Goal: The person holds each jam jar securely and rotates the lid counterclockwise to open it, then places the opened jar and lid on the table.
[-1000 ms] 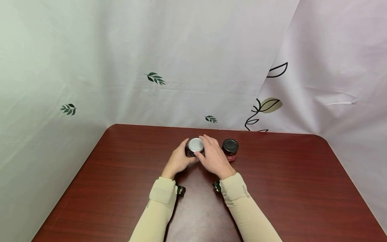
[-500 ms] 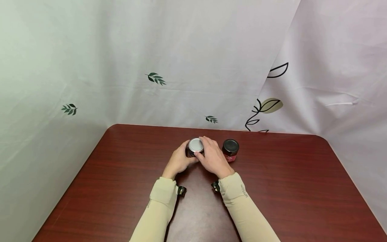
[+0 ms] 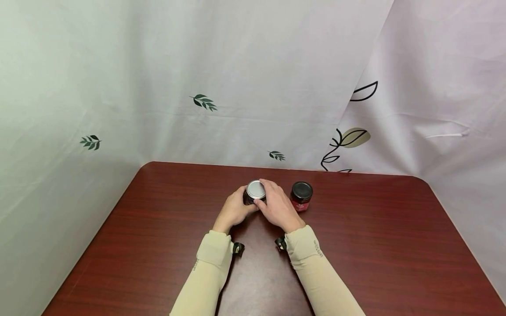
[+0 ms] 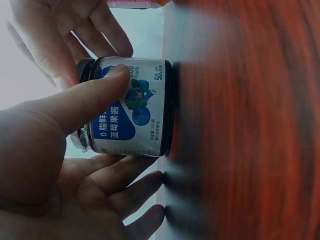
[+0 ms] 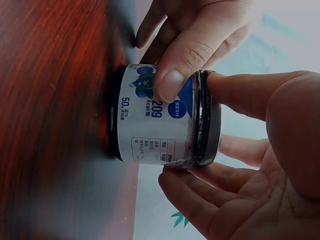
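A blueberry jam jar [image 4: 150,107] stands upright on the table, its white label printed with blue berries. My left hand [image 3: 234,210] grips the jar's body, the thumb [image 4: 95,97] lying across the label and the fingers behind. From above on the right, my right hand [image 3: 279,207] holds the silver-white lid [image 3: 256,189], with its thumb [image 5: 240,90] at the lid's near edge and the fingers around the far side. In the right wrist view the lid sits on the jar's neck. A second jar [image 3: 301,195], with a black lid and red label, stands just right of my right hand.
The reddish-brown wooden table [image 3: 371,245] has its far edge behind the jars. A white curtain [image 3: 237,79] with leaf prints hangs behind and beside it. Both wrists wear small black cameras [image 3: 238,249].
My right wrist and forearm have shifted slightly to the left. Both hands keep their hold on the blueberry jam jar and its lid, and the second jar stays in place.
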Available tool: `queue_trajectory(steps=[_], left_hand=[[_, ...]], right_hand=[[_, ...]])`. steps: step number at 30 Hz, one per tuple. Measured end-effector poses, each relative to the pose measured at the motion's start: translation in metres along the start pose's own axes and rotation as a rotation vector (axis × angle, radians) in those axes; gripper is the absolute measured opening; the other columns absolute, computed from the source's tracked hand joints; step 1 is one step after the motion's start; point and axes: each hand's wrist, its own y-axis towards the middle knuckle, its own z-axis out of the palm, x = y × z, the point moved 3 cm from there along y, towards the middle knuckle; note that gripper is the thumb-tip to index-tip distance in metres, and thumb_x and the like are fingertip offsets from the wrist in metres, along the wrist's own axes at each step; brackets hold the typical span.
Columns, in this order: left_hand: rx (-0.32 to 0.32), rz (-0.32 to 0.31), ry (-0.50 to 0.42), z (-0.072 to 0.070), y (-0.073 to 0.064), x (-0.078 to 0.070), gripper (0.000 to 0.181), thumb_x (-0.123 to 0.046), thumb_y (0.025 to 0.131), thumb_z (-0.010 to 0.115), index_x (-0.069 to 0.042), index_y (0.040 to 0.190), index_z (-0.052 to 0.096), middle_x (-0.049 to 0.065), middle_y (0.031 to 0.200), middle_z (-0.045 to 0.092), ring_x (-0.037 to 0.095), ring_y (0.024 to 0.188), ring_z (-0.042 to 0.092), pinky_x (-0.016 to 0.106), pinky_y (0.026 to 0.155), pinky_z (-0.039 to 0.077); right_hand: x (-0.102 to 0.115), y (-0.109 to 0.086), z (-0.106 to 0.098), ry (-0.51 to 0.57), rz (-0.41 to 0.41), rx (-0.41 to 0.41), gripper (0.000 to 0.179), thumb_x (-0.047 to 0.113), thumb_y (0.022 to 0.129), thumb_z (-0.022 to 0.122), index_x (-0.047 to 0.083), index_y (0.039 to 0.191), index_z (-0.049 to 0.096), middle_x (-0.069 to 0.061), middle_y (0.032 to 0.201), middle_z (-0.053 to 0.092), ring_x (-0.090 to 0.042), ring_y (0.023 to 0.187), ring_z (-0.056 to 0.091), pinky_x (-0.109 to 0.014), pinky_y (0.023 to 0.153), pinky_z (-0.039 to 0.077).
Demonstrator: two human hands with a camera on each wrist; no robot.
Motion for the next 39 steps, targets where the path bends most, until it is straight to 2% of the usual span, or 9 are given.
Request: queue_trajectory(steps=[4, 15, 28, 39], left_hand=[[0.004, -0.017, -0.005, -0.001, 0.0, 0.0, 0.073, -0.021, 0.087, 0.079, 0.003, 0.147, 0.044, 0.021, 0.141, 0.055, 0.036, 0.131, 0.051, 0.05, 0.107, 0.04], [-0.004, -0.011, -0.015, -0.001, 0.0, 0.0, 0.071, -0.021, 0.088, 0.079, 0.001, 0.147, 0.045, 0.019, 0.141, 0.056, 0.034, 0.132, 0.051, 0.05, 0.108, 0.04], [-0.024, 0.029, -0.047, -0.012, -0.004, -0.008, 0.07, -0.018, 0.088, 0.079, 0.001, 0.147, 0.045, 0.019, 0.14, 0.056, 0.034, 0.131, 0.051, 0.051, 0.108, 0.04], [-0.037, 0.08, -0.051, -0.015, -0.002, -0.008, 0.073, -0.02, 0.086, 0.082, -0.001, 0.146, 0.046, 0.017, 0.132, 0.062, 0.028, 0.114, 0.061, 0.046, 0.099, 0.047]], right_hand=[[0.0, 0.0, 0.0, 0.009, -0.002, 0.001, 0.057, 0.017, 0.096, 0.069, -0.006, 0.143, 0.046, -0.024, 0.141, 0.051, -0.039, 0.127, 0.052, -0.05, 0.105, 0.041], [0.001, 0.001, 0.0, 0.034, 0.019, -0.018, 0.058, 0.017, 0.095, 0.071, -0.007, 0.142, 0.048, -0.024, 0.14, 0.053, -0.039, 0.127, 0.052, -0.049, 0.105, 0.042], [0.004, 0.001, -0.007, 0.108, 0.043, -0.028, 0.062, 0.021, 0.096, 0.07, -0.003, 0.147, 0.043, -0.022, 0.143, 0.051, -0.038, 0.131, 0.049, -0.049, 0.106, 0.041], [0.007, 0.0, -0.011, 0.167, 0.073, -0.035, 0.063, 0.021, 0.097, 0.068, 0.0, 0.15, 0.041, -0.021, 0.147, 0.048, -0.036, 0.134, 0.047, -0.049, 0.108, 0.04]])
